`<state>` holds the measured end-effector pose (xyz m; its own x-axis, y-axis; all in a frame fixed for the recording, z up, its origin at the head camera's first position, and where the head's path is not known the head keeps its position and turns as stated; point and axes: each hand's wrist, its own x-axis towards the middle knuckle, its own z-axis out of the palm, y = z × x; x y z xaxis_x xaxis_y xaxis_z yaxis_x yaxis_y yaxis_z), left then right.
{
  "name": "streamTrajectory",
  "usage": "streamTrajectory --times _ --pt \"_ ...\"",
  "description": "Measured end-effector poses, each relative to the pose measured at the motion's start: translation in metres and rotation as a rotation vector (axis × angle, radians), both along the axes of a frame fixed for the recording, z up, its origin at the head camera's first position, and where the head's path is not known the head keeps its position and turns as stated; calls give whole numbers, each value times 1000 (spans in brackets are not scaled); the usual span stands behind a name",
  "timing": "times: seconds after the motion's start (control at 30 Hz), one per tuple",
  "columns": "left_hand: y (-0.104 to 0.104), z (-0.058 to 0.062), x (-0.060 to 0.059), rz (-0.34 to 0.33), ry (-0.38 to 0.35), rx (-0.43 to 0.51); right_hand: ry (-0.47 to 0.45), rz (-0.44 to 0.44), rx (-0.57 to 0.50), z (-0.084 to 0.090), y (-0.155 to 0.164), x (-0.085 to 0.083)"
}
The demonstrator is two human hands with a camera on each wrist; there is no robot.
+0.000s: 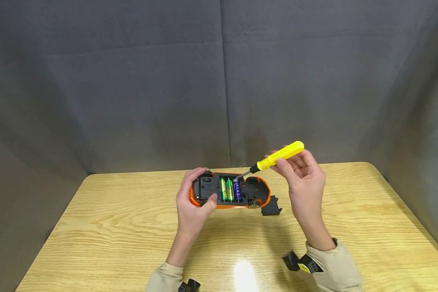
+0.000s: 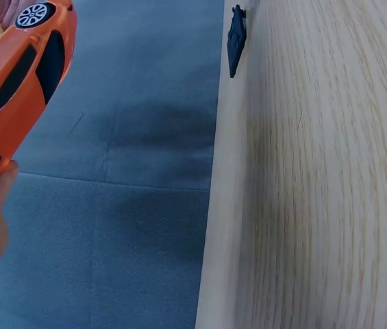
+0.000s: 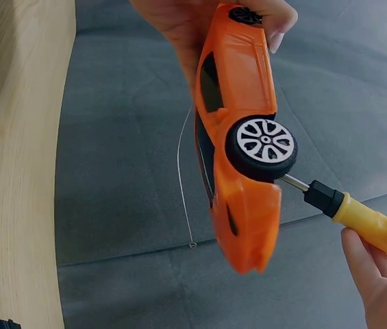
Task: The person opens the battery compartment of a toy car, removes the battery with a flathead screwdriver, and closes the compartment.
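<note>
My left hand (image 1: pixel 194 198) grips an orange toy car (image 1: pixel 229 190) by one end and holds it above the table with its black underside facing me. The open battery bay shows two green batteries and one blue battery (image 1: pixel 237 190). My right hand (image 1: pixel 302 170) holds a yellow-handled screwdriver (image 1: pixel 277 156), whose metal tip reaches the car's underside beside the batteries. The right wrist view shows the orange toy car (image 3: pixel 242 137) side on, with the screwdriver (image 3: pixel 357 212) passing behind a wheel (image 3: pixel 261 146). The orange toy car (image 2: pixel 22 62) also fills the left wrist view's top left corner.
A black battery cover (image 1: pixel 271 206) lies on the wooden table (image 1: pixel 131 227) just right of the car; the battery cover (image 2: pixel 235 40) shows edge-on in the left wrist view. A thin wire aerial (image 3: pixel 183 185) hangs from the car. Grey cloth (image 1: pixel 131 81) backs the table.
</note>
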<state>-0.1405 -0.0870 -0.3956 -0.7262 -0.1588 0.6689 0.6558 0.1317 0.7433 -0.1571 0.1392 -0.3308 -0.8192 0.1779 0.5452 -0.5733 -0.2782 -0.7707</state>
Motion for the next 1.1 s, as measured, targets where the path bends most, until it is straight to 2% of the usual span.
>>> streamTrajectory --times 0.23,0.47,0.73,1.1 --pt "-1 0 -1 -8 4 -14 -90 -17 61 -2 1 -6" --pt "-1 0 2 -23 -26 -24 -172 54 -23 -8 3 -13" --pt "-1 0 3 -41 -14 -26 -272 126 -90 -9 10 -20" --pt "2 4 3 -69 -17 -20 -346 198 -146 -12 19 -25"
